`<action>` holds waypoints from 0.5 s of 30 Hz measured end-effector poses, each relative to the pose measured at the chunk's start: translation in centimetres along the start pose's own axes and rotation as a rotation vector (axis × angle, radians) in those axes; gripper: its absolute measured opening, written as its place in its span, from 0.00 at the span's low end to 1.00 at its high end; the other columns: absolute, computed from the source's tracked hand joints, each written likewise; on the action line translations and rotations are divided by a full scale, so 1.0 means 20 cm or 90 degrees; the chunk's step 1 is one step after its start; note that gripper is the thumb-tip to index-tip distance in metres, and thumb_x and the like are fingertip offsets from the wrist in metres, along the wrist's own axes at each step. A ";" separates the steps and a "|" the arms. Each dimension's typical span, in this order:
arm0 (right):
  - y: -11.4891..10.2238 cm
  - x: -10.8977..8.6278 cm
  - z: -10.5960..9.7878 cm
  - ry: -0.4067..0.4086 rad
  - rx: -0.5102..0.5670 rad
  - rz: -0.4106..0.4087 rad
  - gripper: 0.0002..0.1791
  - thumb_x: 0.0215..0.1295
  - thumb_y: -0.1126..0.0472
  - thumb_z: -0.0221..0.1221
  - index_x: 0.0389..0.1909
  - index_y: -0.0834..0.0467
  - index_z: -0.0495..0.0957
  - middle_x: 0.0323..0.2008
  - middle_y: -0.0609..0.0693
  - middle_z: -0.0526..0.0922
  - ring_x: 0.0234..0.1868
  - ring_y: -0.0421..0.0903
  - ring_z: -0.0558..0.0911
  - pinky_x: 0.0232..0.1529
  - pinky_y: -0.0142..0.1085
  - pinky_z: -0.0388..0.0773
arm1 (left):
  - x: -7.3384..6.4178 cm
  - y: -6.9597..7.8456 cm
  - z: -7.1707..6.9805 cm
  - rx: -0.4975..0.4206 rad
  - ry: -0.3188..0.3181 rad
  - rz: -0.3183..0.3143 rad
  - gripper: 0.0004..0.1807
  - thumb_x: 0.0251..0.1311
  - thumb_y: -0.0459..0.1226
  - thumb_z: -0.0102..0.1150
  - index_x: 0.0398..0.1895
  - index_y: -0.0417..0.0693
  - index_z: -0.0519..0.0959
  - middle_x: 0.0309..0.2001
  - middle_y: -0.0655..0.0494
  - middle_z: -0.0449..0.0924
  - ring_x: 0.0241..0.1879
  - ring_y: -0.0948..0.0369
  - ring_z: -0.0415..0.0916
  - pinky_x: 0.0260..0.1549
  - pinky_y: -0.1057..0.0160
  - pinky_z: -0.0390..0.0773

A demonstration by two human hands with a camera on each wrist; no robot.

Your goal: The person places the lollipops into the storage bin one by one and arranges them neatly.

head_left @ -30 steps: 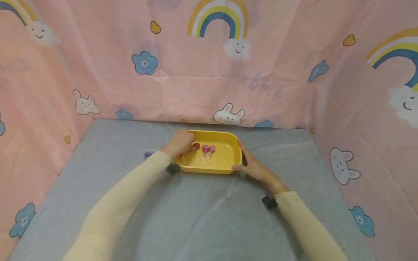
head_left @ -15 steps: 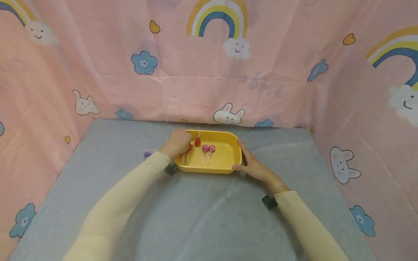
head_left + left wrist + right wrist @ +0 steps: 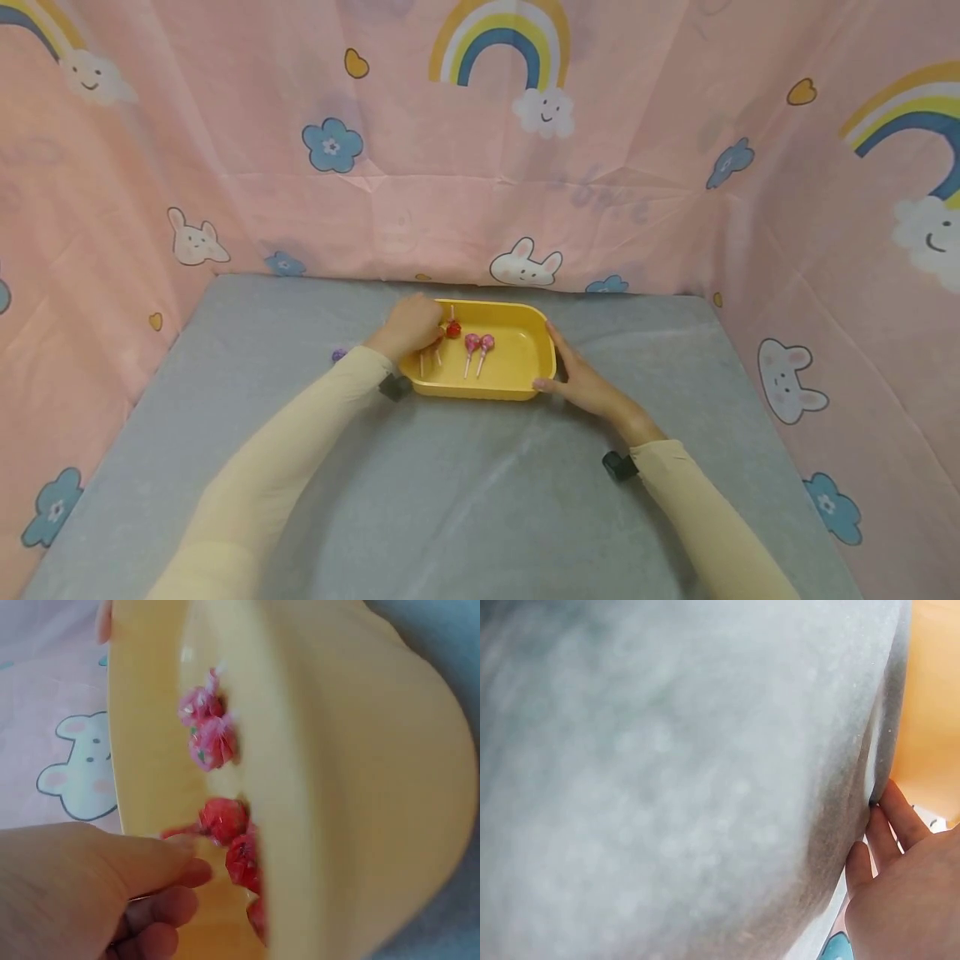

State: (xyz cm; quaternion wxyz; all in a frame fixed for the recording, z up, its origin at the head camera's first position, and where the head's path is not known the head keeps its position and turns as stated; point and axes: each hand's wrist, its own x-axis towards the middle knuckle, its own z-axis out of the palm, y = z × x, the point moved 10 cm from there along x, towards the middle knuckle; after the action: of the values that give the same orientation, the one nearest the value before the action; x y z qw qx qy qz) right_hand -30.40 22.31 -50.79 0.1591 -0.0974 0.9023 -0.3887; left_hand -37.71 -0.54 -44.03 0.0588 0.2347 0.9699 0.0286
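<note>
A yellow tray (image 3: pixel 502 392) stands near the back of the table. My left hand (image 3: pixel 412 323) reaches over its left end, and thumb and forefinger pinch the stick of a red lollipop (image 3: pixel 223 819). That lollipop's head points toward the front, with its stick toward the far wall. More red lollipops (image 3: pixel 244 860) lie beside it, partly behind the tray wall in the left wrist view; in the head view their heads are behind my hand. Two pink lollipops (image 3: pixel 480 342) lie mid-tray, sticks toward me. My right hand (image 3: pixel 581 383) rests against the tray's right end, fingers extended, thumb at the front corner.
A purple-wrapped thing (image 3: pixel 340 355) lies on the grey cloth-covered table (image 3: pixel 465 492), left of the tray and partly hidden by my left arm. A pink printed curtain (image 3: pixel 420 208) rises behind the table and along both sides.
A red lollipop now lies with its stick toward the back instead of slanting frontward. My left hand has shifted slightly right since half a second ago, onto its stick. The right hand stays put.
</note>
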 end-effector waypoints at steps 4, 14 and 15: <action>0.00 0.00 -0.01 0.001 -0.003 0.004 0.60 0.61 0.39 0.64 0.77 0.32 0.26 0.81 0.53 0.38 0.81 0.59 0.44 0.77 0.62 0.46 | 0.02 0.02 -0.02 -0.073 0.014 -0.005 0.10 0.68 0.35 0.52 0.36 0.48 0.85 0.29 0.54 0.84 0.38 0.54 0.81 0.43 0.54 0.83; 0.00 0.00 0.00 0.000 0.005 0.000 0.59 0.62 0.40 0.64 0.76 0.30 0.26 0.81 0.52 0.37 0.81 0.59 0.43 0.77 0.62 0.45 | 0.04 0.03 0.02 -0.169 -0.015 0.018 0.17 0.73 0.39 0.48 0.60 0.58 0.81 0.32 0.54 0.85 0.41 0.55 0.80 0.48 0.55 0.80; 0.00 0.00 0.00 0.000 0.005 -0.004 0.59 0.62 0.41 0.64 0.76 0.30 0.26 0.81 0.53 0.37 0.81 0.59 0.43 0.77 0.63 0.45 | 0.04 0.03 0.03 -0.167 -0.021 0.021 0.18 0.74 0.40 0.48 0.60 0.59 0.80 0.33 0.54 0.85 0.42 0.55 0.80 0.49 0.55 0.80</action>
State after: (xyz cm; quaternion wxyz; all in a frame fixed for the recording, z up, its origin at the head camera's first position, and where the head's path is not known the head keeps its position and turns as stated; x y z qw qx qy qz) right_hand -30.35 22.29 -50.86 0.1579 -0.0997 0.9006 -0.3926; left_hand -38.16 0.42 -44.58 0.1042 0.2412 0.9527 0.1525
